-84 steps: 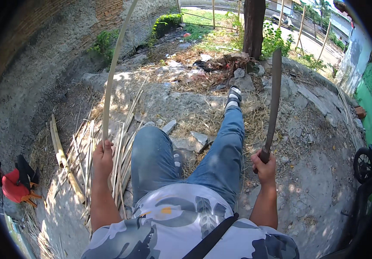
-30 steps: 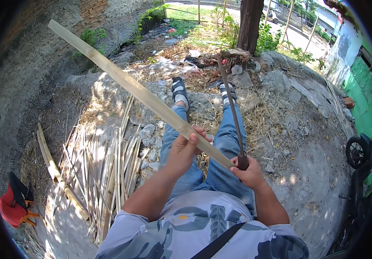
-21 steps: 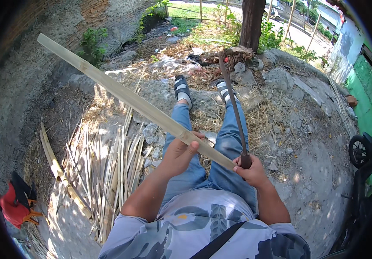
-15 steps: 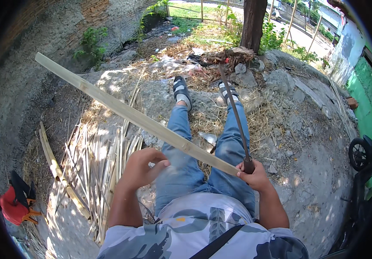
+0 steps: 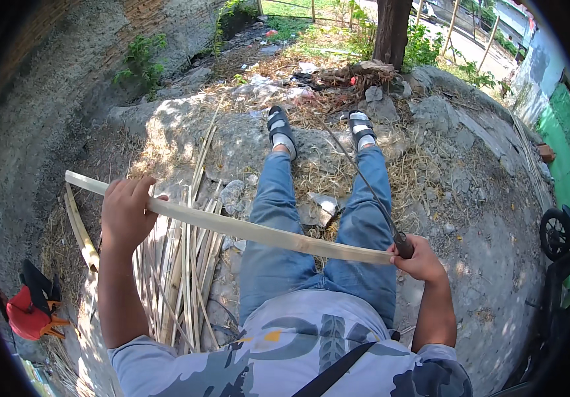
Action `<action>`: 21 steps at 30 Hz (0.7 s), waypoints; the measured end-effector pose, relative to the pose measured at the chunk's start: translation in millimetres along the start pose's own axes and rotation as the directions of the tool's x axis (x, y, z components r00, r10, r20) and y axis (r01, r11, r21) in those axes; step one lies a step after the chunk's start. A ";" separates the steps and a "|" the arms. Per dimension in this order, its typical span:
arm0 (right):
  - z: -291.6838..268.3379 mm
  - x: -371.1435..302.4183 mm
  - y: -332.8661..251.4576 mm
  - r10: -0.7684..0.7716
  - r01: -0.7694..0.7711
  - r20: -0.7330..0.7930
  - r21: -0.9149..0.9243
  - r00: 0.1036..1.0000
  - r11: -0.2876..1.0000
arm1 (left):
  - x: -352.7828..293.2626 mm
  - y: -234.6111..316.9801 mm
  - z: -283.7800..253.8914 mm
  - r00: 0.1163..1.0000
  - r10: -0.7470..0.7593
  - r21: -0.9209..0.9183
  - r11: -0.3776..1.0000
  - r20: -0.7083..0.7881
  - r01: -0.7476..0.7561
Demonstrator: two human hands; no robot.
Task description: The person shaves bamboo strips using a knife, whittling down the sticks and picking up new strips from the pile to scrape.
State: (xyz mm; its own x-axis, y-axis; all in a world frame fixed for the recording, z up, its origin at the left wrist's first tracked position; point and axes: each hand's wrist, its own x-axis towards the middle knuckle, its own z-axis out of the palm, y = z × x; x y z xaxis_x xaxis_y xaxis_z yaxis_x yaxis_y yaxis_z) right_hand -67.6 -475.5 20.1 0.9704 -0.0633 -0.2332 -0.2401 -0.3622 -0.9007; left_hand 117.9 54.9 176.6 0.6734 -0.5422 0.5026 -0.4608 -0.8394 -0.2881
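A long pale bamboo strip (image 5: 248,229) lies crosswise over my outstretched legs. My left hand (image 5: 128,206) is wrapped round it a little short of its left end. At the other end, my right hand (image 5: 420,257) pinches the strip's tip and also grips the dark handle of a long thin-bladed knife (image 5: 372,187). The blade points away from me, up and to the left over my right shin. Below and beside my left forearm lie many split bamboo strips (image 5: 182,264) on the ground.
A curved bamboo piece (image 5: 81,228) lies farther left, near a red bag (image 5: 27,311) on an orange stand. Rocks and dry shavings (image 5: 404,192) cover the ground around my feet. A tree trunk (image 5: 391,36) rises ahead; a motorbike (image 5: 559,238) stands at the right edge.
My left hand has moved left and closed round the bamboo strip, where before it was off it. The strip's far left end has swung down, nearer to level. My right hand shifted slightly right.
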 end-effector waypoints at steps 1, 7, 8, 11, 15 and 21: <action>-4.9 -0.1 -3.0 0.031 -0.031 -0.018 0.012 0.999 0.999 | -3.5 -0.8 0.6 0.984 -0.054 -0.046 0.997 0.169 0.062; -25.0 6.0 -15.8 -0.242 0.220 -0.457 -0.102 0.856 0.970 | -56.9 9.4 47.5 0.931 -0.071 -0.148 0.980 0.358 0.132; -29.4 6.1 -15.7 -0.310 0.244 -0.540 -0.191 0.783 0.951 | -66.6 18.1 53.7 0.909 -0.123 -0.128 0.974 0.399 0.188; -32.8 -0.3 -20.5 -0.248 0.174 -0.612 -0.179 0.751 0.968 | -91.7 51.0 75.5 0.827 -0.233 -0.124 0.932 0.512 0.340; 4.5 -0.3 -36.5 -0.189 0.131 -0.540 -0.143 0.820 0.981 | -109.1 112.4 93.0 0.725 -0.364 -0.239 0.777 0.584 0.583; 70.0 19.8 -46.2 -0.345 0.258 -0.291 -0.299 0.892 0.919 | -88.4 177.8 99.7 0.696 -0.383 -0.454 0.552 0.607 0.699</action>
State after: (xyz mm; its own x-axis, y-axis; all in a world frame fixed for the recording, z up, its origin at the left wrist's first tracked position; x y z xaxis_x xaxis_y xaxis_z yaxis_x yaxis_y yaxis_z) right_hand -39.2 -394.9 31.5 0.9566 -0.2025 0.2093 0.0375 -0.6271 -0.7780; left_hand 34.1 -50.2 -0.3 0.9963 -0.0785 -0.0339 -0.0458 -0.8251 0.5631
